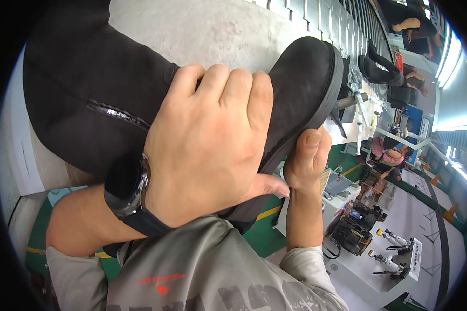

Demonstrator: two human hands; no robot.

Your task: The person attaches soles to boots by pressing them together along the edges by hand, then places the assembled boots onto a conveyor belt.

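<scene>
A black ankle boot (301,78) with a thick dark sole lies on its side in front of me, its shaft to the left and its rounded toe to the right. My left hand (207,140), with a dark watch on the wrist, wraps over the boot's instep, fingers curled over the far side and thumb along the sole edge. My right hand (308,158) grips the sole's near edge by the forefoot, thumb uppermost; its other fingers are mostly hidden. A partly visible zipper (119,114) runs along the shaft and disappears under my left hand.
A grey metal worktop (192,31) lies beyond the boot, with a roller conveyor (363,26) alongside. Another black shoe (381,70) rests by the conveyor. Farther right are a co-worker (392,153) and a white machine (368,269) over a green floor (267,233).
</scene>
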